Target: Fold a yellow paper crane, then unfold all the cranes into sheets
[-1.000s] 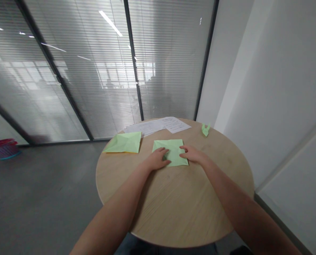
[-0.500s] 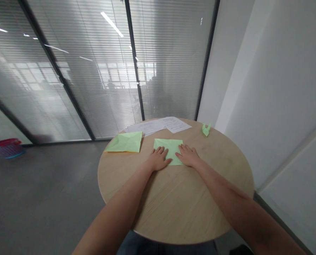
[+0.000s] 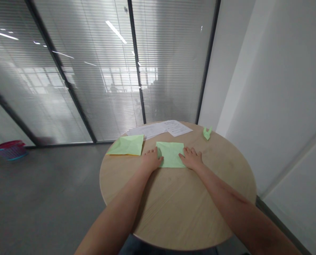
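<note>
A light green sheet of paper lies flat on the round wooden table. At its left edge rests my left hand, fingers spread, with the thumb on the paper. My right hand is open at the opposite edge, its thumb side touching the sheet. Neither hand grips anything. To the left lies a stack of green paper with a yellow edge showing beneath. A small folded green paper figure with two points sits at the far right of the table.
Printed white sheets lie along the table's far edge. Behind them stands a glass partition with blinds. A white wall rises on the right. On the floor at far left is a red and blue basket.
Both hands have slid outward from the middle of the green sheet to its left and right edges. The whole view has shifted slightly.
</note>
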